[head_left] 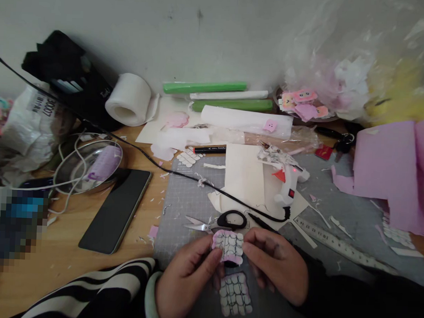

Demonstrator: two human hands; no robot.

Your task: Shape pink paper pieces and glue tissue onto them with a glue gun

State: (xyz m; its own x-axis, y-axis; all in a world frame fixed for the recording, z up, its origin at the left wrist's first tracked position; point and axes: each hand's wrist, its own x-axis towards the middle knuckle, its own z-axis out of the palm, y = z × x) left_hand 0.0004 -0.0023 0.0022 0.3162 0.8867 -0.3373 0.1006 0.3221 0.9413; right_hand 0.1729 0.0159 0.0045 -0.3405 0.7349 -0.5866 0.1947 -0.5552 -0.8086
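Head view: left hand (pixel 185 279) and right hand (pixel 275 269) pinch a small pink piece (pixel 228 247) between them above the cutting mat (pixel 185 209). White scale shapes outlined in black cover its face.

the left arm wears a black-and-white striped sleeve (pixel 97 285) with a pale green cuff (pixel 149 297). the right sleeve (pixel 350 296) is plain black.
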